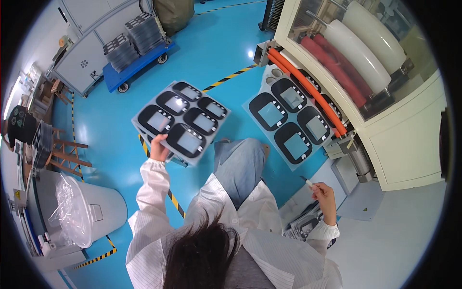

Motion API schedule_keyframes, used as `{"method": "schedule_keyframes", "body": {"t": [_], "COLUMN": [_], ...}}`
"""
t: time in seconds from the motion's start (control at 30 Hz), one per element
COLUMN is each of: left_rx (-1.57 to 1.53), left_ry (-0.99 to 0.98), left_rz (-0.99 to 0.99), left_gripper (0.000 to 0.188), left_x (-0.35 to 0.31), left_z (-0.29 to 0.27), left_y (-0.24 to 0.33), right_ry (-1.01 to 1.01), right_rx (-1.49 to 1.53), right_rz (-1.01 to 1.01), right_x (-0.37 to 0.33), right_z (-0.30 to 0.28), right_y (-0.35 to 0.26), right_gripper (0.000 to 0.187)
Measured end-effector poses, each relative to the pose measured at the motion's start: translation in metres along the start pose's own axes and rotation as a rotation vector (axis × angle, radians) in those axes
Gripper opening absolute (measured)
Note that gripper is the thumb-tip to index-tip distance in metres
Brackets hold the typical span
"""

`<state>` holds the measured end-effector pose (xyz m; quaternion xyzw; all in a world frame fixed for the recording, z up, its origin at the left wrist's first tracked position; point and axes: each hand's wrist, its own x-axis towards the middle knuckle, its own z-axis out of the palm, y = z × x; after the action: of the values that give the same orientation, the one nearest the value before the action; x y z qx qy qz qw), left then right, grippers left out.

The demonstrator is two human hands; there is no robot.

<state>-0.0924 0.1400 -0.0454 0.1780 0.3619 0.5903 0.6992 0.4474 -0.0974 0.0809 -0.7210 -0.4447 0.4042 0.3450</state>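
Observation:
My left hand [159, 148] has its thumb on the near-left edge of a clear sheet [181, 121] printed with several black rounded frames; its fingers go under the edge. Part of a dark support shows beneath the sheet, and I cannot tell whether other sheets lie under it. Over on the right, my right hand [325, 199] is closed round the pale handle of a small knife [308, 183], whose dark blade points up and left, away from any sheet. A similar printed sheet [288, 118] sticks out of the roller machine [399, 144], ahead of that hand.
Orange rollers [308, 91] line the machine's front, with white and red rollers [361, 43] behind its window. A blue cart [137, 67] carries stacked sheets. At left stand a white bin [103, 212] with clear plastic and a wooden stool [67, 151]. More printed pieces [304, 225] lie below my right hand.

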Motion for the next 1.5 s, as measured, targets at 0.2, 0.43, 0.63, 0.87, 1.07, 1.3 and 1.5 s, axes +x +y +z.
{"method": "schedule_keyframes", "body": {"t": [0.2,0.43,0.63,0.87,1.07,1.3,1.5], "left_rx": [-0.016,0.124,0.348,1.075,1.676,0.054,-0.137], "left_ry": [0.071,0.393,0.542,0.817,0.851,-0.663,-0.678], "left_rz": [0.016,0.227,0.488,0.566,0.815,-0.197,-0.365], "left_gripper": [0.027,0.023,0.031,0.053,0.067,0.086,0.089], "left_x": [0.037,0.081,0.091,0.089,0.079,-0.051,-0.091], "left_z": [-0.089,-0.168,-0.195,-0.195,-0.144,0.077,0.113], "left_y": [0.046,0.044,0.033,0.031,-0.008,-0.095,-0.120], "right_ry": [0.073,0.014,-0.029,-0.060,-0.045,-0.353,-0.143], "right_rx": [0.138,0.412,0.396,0.367,0.323,0.386,0.130], "right_rz": [-0.069,-0.033,-0.056,-0.072,-0.035,0.008,-0.089], "right_x": [0.002,0.034,0.034,0.023,0.007,0.020,0.035], "right_z": [0.041,0.081,0.094,0.101,0.100,0.087,0.087], "right_y": [-0.004,-0.011,-0.028,-0.043,-0.054,-0.076,-0.058], "right_gripper": [0.027,0.029,0.031,0.030,0.029,0.021,0.021]}}
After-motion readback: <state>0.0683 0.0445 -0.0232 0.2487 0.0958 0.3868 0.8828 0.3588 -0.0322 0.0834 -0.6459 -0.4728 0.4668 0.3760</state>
